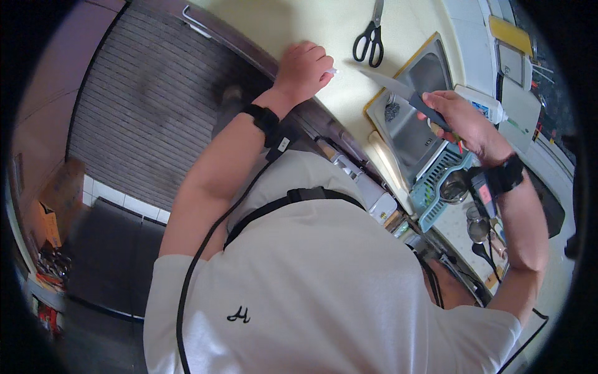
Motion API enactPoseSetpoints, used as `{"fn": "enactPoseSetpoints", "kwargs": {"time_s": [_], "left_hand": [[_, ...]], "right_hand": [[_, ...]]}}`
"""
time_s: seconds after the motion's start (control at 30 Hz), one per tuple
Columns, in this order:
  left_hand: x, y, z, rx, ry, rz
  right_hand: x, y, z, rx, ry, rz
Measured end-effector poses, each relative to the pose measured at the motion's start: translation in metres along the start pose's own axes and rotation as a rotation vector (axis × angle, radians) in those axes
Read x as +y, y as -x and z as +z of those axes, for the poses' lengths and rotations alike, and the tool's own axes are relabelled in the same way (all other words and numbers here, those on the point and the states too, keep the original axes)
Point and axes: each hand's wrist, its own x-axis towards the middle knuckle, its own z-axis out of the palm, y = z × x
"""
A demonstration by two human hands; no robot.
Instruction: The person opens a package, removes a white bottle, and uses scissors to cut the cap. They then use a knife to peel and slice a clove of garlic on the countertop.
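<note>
My right hand (464,121) grips the dark handle of a kitchen knife (387,83). The blade points left, above the pale counter (349,103) and the near corner of the sink. My left hand (304,70) is closed over the counter's front edge, its fingers curled. A small white piece (333,71) pokes out between its thumb and fingers; what it is cannot be made out. The knife tip is a short way right of that piece, apart from it. Beyond the blade, black-handled scissors (370,47) lie on the counter.
A steel sink (413,140) with a scouring pad (392,111) stands under my right hand. Nearer me are a teal dish rack (437,187) and a metal bowl (455,188). A white bottle (483,103) stands behind the sink. A ribbed mat (143,93) covers the floor at left.
</note>
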Motion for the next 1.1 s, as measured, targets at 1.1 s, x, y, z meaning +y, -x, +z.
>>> {"fn": "enactPoseSetpoints", "kwargs": {"time_s": [1.1], "left_hand": [[0.238, -0.121, 0.059, -0.406, 0.711, 0.126]], "right_hand": [[0.222, -0.03, 0.011, 1.0, -1.207, -0.443]]}}
